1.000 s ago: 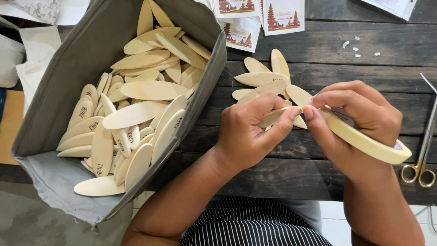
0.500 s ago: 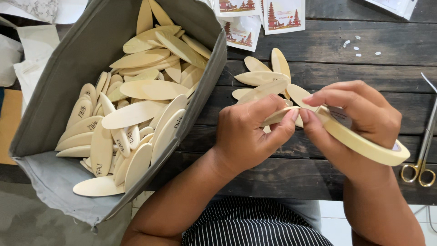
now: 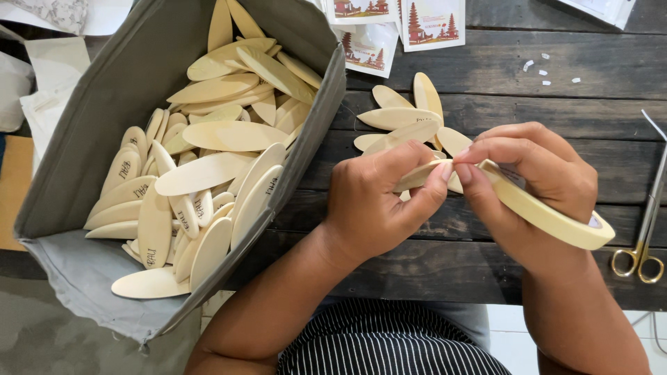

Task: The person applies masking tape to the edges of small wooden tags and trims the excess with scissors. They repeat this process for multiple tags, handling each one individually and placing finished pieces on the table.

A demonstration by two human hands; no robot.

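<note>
Left hand: thumb and forefinger pinching one end of a thin wooden leaf-shaped piece, held just above the tabletop.
Right hand: fingertips pressed together on the loose end of a masking tape roll, which hangs around the fingers.
Wooden piece: looks light, stiff and smooth; probably snaps if bent, so best gripped flat near an end.
Tape: soft, sticky; hold by its edge.
Left: grey fabric bin full of similar pieces.
Far: small pile of wooden pieces, printed cards.
Right: scissors.
</note>
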